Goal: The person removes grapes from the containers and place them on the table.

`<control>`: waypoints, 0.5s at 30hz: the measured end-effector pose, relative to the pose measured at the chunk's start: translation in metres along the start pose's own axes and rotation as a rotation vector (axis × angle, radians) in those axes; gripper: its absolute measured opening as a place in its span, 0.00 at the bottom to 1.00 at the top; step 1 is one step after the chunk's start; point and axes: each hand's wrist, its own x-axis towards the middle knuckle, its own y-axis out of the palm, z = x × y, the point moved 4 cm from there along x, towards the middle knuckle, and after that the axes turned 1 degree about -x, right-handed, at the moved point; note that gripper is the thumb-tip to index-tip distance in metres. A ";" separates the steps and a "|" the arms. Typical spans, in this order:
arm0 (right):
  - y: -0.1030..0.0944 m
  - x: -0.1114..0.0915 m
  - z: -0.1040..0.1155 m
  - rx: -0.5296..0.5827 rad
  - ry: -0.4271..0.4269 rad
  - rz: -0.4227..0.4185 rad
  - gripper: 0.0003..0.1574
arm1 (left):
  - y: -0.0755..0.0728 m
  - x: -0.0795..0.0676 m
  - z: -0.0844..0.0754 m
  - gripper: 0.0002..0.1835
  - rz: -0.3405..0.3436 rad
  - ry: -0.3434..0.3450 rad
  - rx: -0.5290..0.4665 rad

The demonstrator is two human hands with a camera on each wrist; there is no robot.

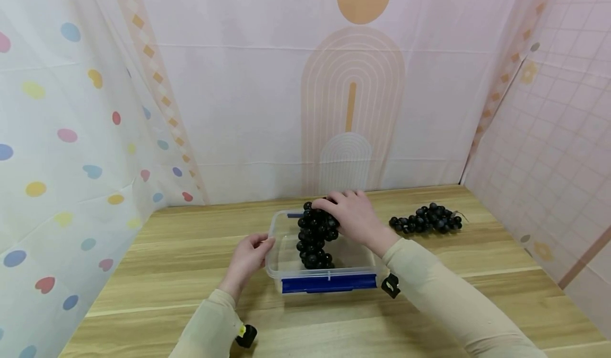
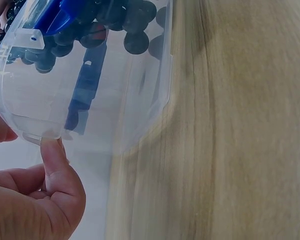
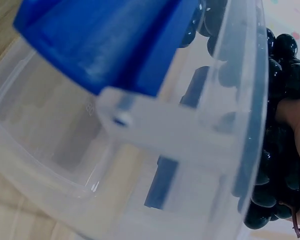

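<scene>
A clear plastic box with blue latches stands on the wooden table. My left hand pinches its left rim between thumb and fingers, and in the left wrist view the thumb presses against the corner edge. From above, my right hand grips the top of a bunch of dark grapes, which hangs down inside the box. The right wrist view shows the grapes held above the rim, beyond the clear wall and a blue latch; most right fingers are hidden there.
A second bunch of dark grapes lies on the table, to the right of the box, its stem pointing right. Patterned cloth hangs behind the table and along both sides.
</scene>
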 end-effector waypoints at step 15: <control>-0.010 -0.002 -0.007 0.019 0.011 -0.055 0.43 | 0.000 -0.001 -0.002 0.23 0.006 -0.017 0.000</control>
